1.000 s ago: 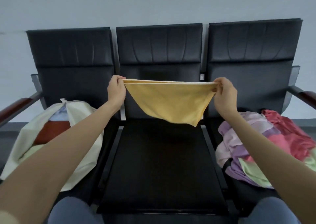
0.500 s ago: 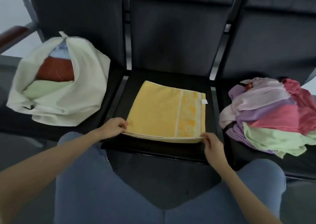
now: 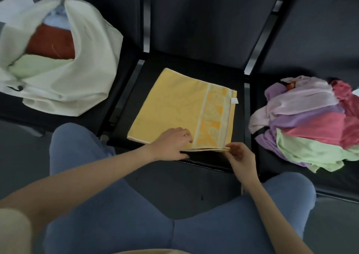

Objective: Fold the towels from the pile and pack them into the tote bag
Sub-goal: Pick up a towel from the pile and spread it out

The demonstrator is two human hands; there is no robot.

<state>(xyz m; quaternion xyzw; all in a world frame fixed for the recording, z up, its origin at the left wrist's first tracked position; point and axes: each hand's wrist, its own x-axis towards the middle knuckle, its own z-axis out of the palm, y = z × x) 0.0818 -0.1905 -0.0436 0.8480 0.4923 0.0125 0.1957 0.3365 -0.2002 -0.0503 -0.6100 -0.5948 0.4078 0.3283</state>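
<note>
Folded yellow terry towel with an orange patterned border [image 3: 174,106] lies flat on the middle seat of the black bench [image 3: 239,90], near edge level with the seat's front edge, border end toward the right. Small white label shows at its far right corner.

Handling, as a judgement: light, soft, limp cloth. Layers will slide over one another and sag if lifted by one point. Not fragile, not slippery. Best taken at the corners or along the doubled front edge, both layers pinched together, so the fold stays square.

Right hand [image 3: 240,156] at the towel's near right corner: thumb and fingers pinch the stacked edges there. Grip narrow, closed onto the cloth.

Left hand [image 3: 171,144] lies on the near edge just left of the border strip, fingers mostly extended and resting flat on the cloth. Whether the thumb is hooked under the edge cannot be told.

Cream cloth tote bag [image 3: 83,67] sits on the left seat, mouth open, with rust-red, pale green and light blue folded towels inside. Loose pile of lilac, pink and pale green towels [image 3: 305,121] is heaped on the right seat, well apart from the yellow one.

Next fold likely right to left.
</note>
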